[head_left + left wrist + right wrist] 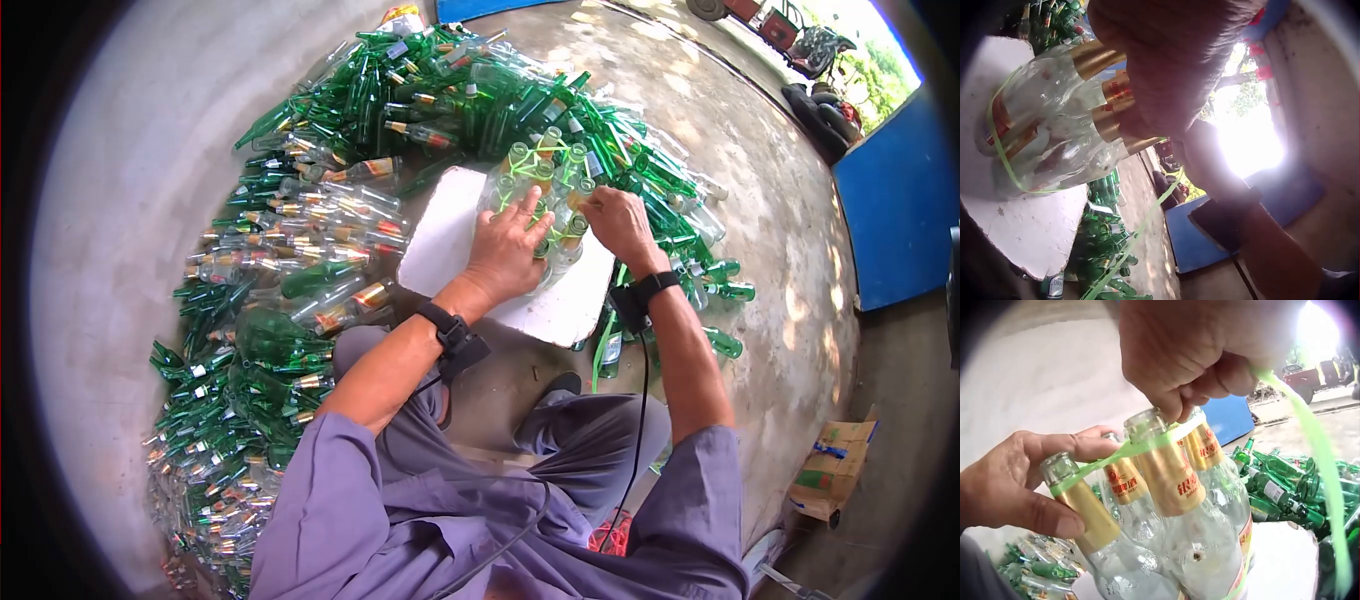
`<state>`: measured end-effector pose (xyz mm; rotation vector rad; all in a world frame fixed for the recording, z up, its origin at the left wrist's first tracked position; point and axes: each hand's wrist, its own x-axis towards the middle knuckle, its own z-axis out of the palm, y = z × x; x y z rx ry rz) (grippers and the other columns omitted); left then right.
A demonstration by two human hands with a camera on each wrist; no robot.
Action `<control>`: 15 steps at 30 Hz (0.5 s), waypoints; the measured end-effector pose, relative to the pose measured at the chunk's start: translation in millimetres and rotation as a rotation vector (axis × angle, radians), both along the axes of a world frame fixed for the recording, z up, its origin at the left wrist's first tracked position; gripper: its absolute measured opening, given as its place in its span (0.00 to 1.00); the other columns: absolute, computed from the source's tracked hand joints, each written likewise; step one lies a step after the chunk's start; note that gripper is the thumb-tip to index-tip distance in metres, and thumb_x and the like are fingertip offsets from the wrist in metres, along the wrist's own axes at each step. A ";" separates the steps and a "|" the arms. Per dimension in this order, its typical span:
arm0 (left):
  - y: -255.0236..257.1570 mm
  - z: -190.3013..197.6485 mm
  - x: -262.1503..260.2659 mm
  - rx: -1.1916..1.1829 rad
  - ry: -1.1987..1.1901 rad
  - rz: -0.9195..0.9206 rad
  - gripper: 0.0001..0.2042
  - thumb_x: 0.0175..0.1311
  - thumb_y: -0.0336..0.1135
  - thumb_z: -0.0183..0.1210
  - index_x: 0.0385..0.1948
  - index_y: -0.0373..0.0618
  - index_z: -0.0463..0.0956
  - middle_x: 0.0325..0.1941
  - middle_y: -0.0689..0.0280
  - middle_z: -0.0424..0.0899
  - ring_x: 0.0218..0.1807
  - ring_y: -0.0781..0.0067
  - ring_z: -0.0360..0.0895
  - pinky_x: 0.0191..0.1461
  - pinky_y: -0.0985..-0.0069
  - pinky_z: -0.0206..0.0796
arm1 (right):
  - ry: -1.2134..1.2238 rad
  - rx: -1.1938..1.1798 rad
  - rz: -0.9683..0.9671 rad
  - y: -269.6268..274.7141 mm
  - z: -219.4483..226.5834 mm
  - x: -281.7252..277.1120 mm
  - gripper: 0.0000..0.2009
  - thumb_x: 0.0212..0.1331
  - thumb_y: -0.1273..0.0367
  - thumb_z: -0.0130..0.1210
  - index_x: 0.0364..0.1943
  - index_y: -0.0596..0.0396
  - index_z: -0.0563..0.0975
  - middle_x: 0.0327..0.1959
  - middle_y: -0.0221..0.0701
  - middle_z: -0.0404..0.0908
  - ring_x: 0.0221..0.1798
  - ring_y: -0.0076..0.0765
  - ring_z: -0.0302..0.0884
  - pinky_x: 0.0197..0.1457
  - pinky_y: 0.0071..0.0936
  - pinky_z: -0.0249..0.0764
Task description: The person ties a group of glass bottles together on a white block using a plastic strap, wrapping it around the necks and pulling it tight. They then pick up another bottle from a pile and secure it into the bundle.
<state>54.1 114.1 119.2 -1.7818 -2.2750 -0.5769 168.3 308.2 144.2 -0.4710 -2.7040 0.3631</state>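
Note:
Clear bottles with gold neck foil (566,262) (1200,544) stand upright in a cluster on a white board (435,235). A light green strap (1004,159) loops around their bodies, and more strap crosses between the necks. My left hand (505,250) (1013,487) holds a near bottle's neck, thumb on the foil and fingers behind. Above another bottle's mouth, my right hand (622,225) (1191,350) pinches the green strap (1316,434), whose loose end hangs down to the right. In the left wrist view, my left hand (1175,56) hides the bottle tops.
Heaps of green bottles (380,100) and rows of clear bottles (310,230) lie on the floor, left, behind and right of the board. A blue panel (900,200) stands at the right, cardboard (835,465) at the lower right. A pale wall (130,200) rises at the left.

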 end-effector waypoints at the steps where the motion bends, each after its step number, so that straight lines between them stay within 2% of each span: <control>1: 0.2 -0.2 -0.1 0.007 0.001 0.005 0.34 0.47 0.47 0.70 0.61 0.51 0.76 0.75 0.51 0.63 0.66 0.52 0.71 0.65 0.54 0.58 | 0.061 -0.152 -0.100 -3.5 -6.9 3.8 0.11 0.60 0.65 0.60 0.28 0.60 0.80 0.26 0.45 0.83 0.33 0.55 0.83 0.38 0.46 0.76; 3: -0.6 -0.9 1.1 0.014 0.004 0.007 0.34 0.47 0.48 0.69 0.61 0.51 0.76 0.75 0.52 0.64 0.66 0.52 0.71 0.65 0.54 0.58 | 0.155 -0.395 -0.283 -9.8 -22.7 6.7 0.12 0.58 0.64 0.64 0.31 0.61 0.82 0.28 0.46 0.84 0.34 0.52 0.84 0.39 0.41 0.78; 7: -0.8 1.3 8.4 0.044 -0.060 0.034 0.35 0.46 0.49 0.69 0.61 0.51 0.76 0.77 0.53 0.61 0.69 0.52 0.66 0.68 0.56 0.56 | 0.412 -0.581 -0.342 -22.4 -60.0 14.4 0.15 0.62 0.63 0.61 0.30 0.65 0.81 0.23 0.42 0.82 0.27 0.39 0.81 0.33 0.37 0.74; 8: -1.1 2.6 9.7 0.048 -0.088 0.041 0.35 0.46 0.50 0.69 0.61 0.51 0.77 0.77 0.53 0.60 0.70 0.51 0.64 0.69 0.56 0.55 | 0.493 -0.696 -0.328 -23.3 -73.4 12.3 0.15 0.64 0.64 0.60 0.28 0.65 0.80 0.21 0.41 0.80 0.25 0.40 0.78 0.35 0.37 0.73; 10: -3.4 0.2 10.9 0.096 -0.107 0.050 0.38 0.45 0.49 0.70 0.63 0.50 0.74 0.78 0.51 0.57 0.72 0.49 0.61 0.72 0.56 0.53 | 0.593 -0.662 -0.291 -19.1 -93.9 5.4 0.16 0.66 0.62 0.58 0.28 0.64 0.80 0.18 0.39 0.76 0.23 0.41 0.74 0.47 0.36 0.74; 11: -5.0 -2.9 13.2 0.141 -0.133 0.062 0.40 0.44 0.48 0.71 0.66 0.49 0.71 0.78 0.48 0.54 0.74 0.46 0.57 0.74 0.55 0.51 | 0.597 -0.664 -0.291 -20.3 -97.4 7.0 0.16 0.66 0.62 0.58 0.28 0.64 0.80 0.18 0.39 0.76 0.23 0.41 0.74 0.47 0.36 0.74; 12: -6.7 -5.4 17.2 0.142 -0.127 0.060 0.40 0.44 0.48 0.71 0.66 0.49 0.71 0.78 0.48 0.54 0.74 0.46 0.57 0.74 0.55 0.51 | 0.555 -0.662 -0.281 -20.1 -99.6 8.1 0.17 0.67 0.61 0.57 0.28 0.63 0.80 0.17 0.38 0.75 0.22 0.41 0.72 0.54 0.36 0.71; 13: -9.7 -8.2 21.5 0.244 -0.191 0.118 0.43 0.43 0.46 0.73 0.68 0.47 0.67 0.79 0.46 0.52 0.75 0.44 0.55 0.75 0.56 0.49 | 0.516 -0.660 -0.271 -19.2 -101.7 8.1 0.18 0.68 0.60 0.55 0.29 0.63 0.80 0.15 0.37 0.73 0.22 0.42 0.70 0.61 0.35 0.69; 14: -12.7 -9.0 24.4 0.344 -0.257 0.178 0.47 0.42 0.44 0.74 0.70 0.46 0.63 0.79 0.43 0.49 0.76 0.42 0.53 0.77 0.56 0.47 | 0.522 -0.663 -0.269 -20.5 -99.1 9.8 0.18 0.68 0.60 0.55 0.29 0.63 0.80 0.15 0.37 0.73 0.22 0.42 0.70 0.61 0.35 0.69; 15: -15.3 -5.2 25.1 0.289 -0.215 0.165 0.53 0.42 0.39 0.75 0.73 0.42 0.52 0.79 0.39 0.46 0.77 0.39 0.50 0.78 0.56 0.46 | 0.490 -0.641 -0.246 -21.2 -96.8 12.6 0.19 0.69 0.59 0.54 0.29 0.63 0.80 0.15 0.36 0.72 0.22 0.39 0.69 0.64 0.35 0.66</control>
